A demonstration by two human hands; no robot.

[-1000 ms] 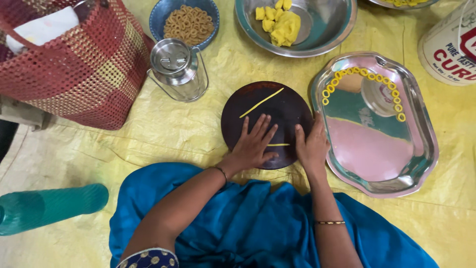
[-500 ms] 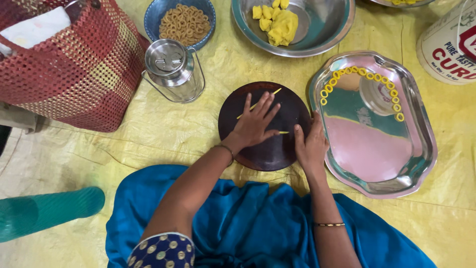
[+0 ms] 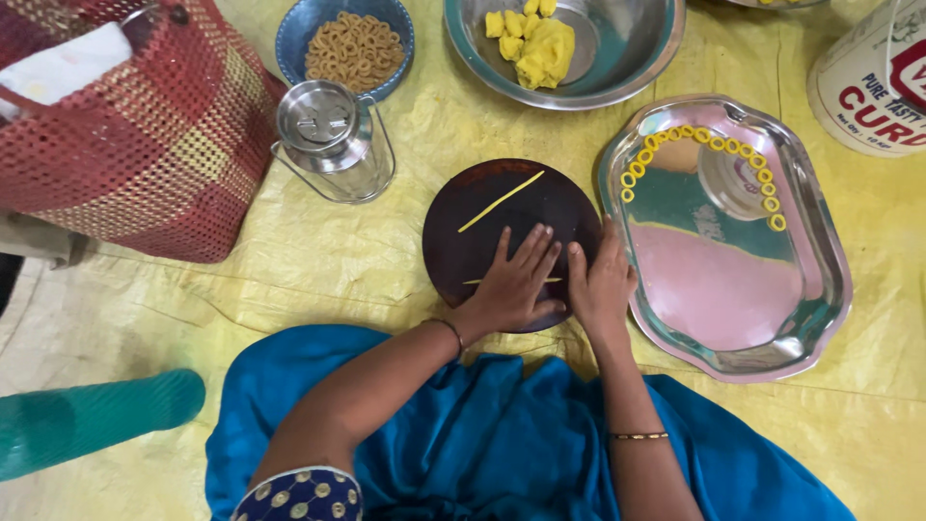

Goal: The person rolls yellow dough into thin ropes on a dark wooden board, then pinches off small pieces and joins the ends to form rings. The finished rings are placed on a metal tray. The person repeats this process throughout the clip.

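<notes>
Change: both hands have slid toward the near edge of the board since half a second ago, and the far dough strand, then partly under the left fingers, now lies fully bare.
Woven basket [image 3: 125, 145]: red and yellow, far left, on the yellow sheet [image 3: 289, 280].
Steel canister [image 3: 333, 140]: lidded, just right of the basket; behind it a blue bowl of fried rings [image 3: 352, 48].
Round board [image 3: 482, 222]: dark wood, in the middle, in front of the person's blue lap.
Left hand [image 3: 516, 285]: flat, palm down on the board's near half, fingers [image 3: 535, 246] spread a little and straight, clamped on nothing.
Near dough strand [image 3: 477, 282]: thin and yellow, pressed under the left palm; its long axis runs left to right, one end poking out left of the hand, a short bit showing between the two hands.
Far dough strand [image 3: 502, 201]: free on the board just beyond the left fingertips, not touching them; long axis slanted from near-left to far-right.
Right hand [image 3: 600, 285]: on the board's right edge, beside the left hand, fingers together and flat.
Steel bowl [image 3: 627, 72]: behind the board, holding yellow dough lumps [image 3: 540, 43].
Steel tray [image 3: 733, 299]: right of the board, with an arc of raw dough rings [image 3: 714, 145] along its far side.
</notes>
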